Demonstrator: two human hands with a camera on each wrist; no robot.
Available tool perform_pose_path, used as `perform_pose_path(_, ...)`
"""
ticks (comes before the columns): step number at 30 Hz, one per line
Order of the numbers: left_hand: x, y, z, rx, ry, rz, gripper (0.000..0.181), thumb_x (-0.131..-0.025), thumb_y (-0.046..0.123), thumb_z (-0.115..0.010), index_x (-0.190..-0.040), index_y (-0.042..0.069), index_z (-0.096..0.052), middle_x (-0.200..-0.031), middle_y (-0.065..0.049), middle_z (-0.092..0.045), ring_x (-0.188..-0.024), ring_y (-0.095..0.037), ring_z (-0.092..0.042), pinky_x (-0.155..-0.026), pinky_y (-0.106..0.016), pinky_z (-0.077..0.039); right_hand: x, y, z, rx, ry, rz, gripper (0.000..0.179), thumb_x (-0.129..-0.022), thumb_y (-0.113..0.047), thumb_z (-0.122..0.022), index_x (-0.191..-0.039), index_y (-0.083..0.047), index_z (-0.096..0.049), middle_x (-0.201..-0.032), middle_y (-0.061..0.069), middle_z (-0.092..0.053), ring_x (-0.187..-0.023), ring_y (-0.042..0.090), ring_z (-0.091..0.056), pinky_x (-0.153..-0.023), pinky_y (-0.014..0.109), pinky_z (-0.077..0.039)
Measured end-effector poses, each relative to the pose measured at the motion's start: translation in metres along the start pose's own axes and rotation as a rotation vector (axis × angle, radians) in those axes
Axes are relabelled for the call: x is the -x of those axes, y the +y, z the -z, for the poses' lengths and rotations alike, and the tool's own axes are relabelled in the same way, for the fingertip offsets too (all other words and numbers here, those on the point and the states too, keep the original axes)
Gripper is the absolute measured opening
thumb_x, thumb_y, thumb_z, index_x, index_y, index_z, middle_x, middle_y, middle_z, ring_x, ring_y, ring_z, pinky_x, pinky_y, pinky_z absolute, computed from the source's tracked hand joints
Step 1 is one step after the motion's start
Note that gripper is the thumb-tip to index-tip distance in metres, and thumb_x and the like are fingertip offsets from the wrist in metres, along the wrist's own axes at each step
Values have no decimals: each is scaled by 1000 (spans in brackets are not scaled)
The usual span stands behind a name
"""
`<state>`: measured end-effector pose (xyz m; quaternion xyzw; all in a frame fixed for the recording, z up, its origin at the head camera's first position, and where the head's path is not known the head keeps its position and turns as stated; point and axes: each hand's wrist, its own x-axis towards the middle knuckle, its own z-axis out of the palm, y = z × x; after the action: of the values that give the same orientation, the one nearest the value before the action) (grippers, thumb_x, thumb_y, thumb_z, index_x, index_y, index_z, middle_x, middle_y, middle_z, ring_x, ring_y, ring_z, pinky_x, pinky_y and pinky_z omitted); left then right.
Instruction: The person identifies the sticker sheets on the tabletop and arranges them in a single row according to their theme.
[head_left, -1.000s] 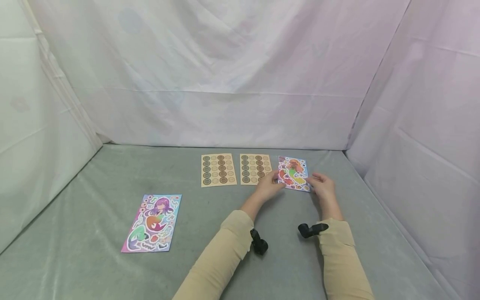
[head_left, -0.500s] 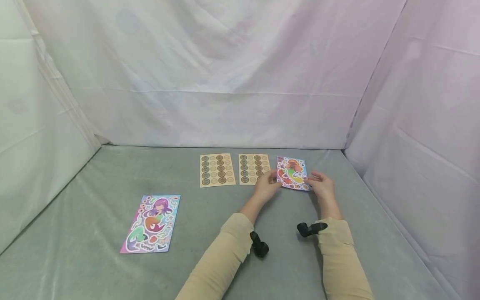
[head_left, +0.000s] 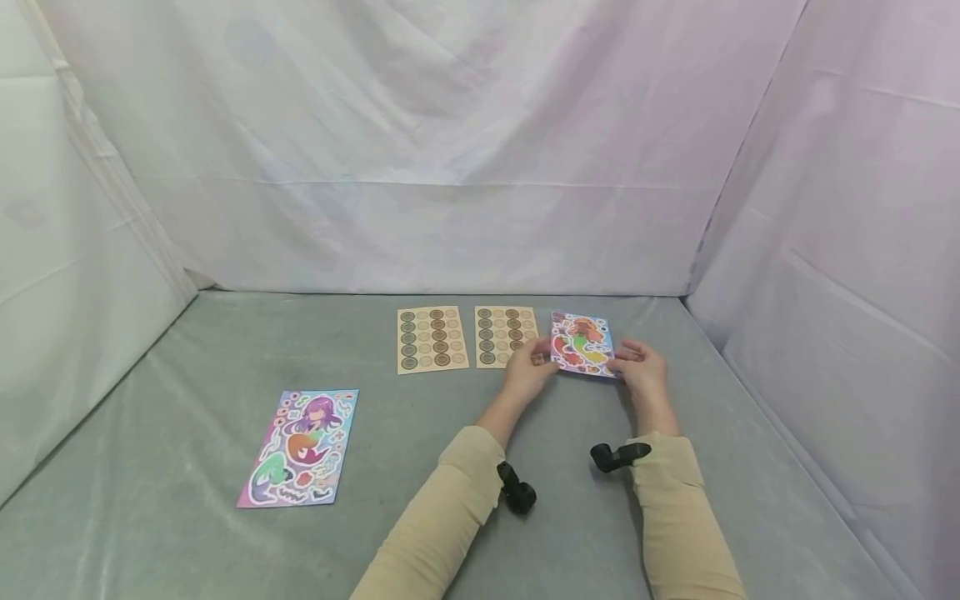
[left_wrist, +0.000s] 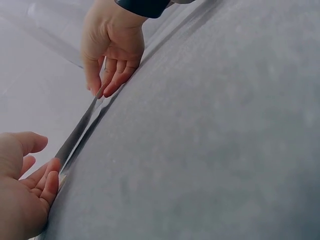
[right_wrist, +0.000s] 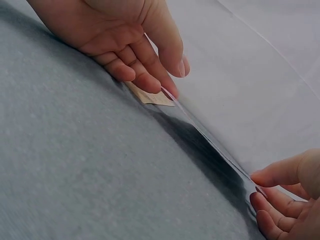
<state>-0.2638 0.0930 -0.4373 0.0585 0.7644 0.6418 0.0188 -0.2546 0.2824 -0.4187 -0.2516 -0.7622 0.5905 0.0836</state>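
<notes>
A colourful sticker sheet (head_left: 581, 343) with mermaid pictures sits at the right end of the back row, between my two hands. At its near left corner my left hand (head_left: 527, 368) holds the edge with the fingers, the thumb raised off it in the left wrist view. My right hand (head_left: 643, 371) pinches the near right side between thumb and fingers, seen clearly in the right wrist view. The sheet's near edge (right_wrist: 217, 145) is tilted up, with a dark gap under it. The left hand covers a corner of a beige sheet of round stickers (head_left: 506, 333).
Another beige sheet of round stickers (head_left: 432, 340) lies left of the first. A larger mermaid sticker sheet (head_left: 300, 450) lies nearer, at the left. Grey cloth (head_left: 187, 433) covers the table, and white curtains (head_left: 420, 208) stand at the back and sides.
The near edge of the sticker sheet between my hands has risen slightly, and both hands have moved a little with it. The head view has shifted slightly; the other sheets stay put.
</notes>
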Motion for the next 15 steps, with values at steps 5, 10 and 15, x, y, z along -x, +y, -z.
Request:
perform_pose_path(5,-2,-1,1,29,22,4,48,-80,2,-71,-126,6,-60,-113,-4,-64,-93,-14,-58,-78,-24,-50,0,0,-2,-14,15,-8,64,-80,9,-66,-139,-8,-48,-128,17,-58,-107,25,-56,-64,18,-46)
perform_pose_path(10,-3,-2,2,88,42,13,46,-80,0,-71,-125,5,-61,-110,-4,-65,-86,-12,-59,-73,-23,-51,0,-1,-5,-37,23,-31,66,-80,10,-67,-140,-10,-48,-125,15,-59,-106,25,-57,-67,19,-48)
perform_pose_path(15,-4,-4,5,222,39,39,48,-80,-6,-69,-127,1,-59,-110,-8,-65,-87,-13,-63,-73,-24,-54,2,-3,-7,-49,31,-37,67,-80,10,-66,-141,-11,-47,-126,14,-59,-111,26,-56,-77,24,-50)
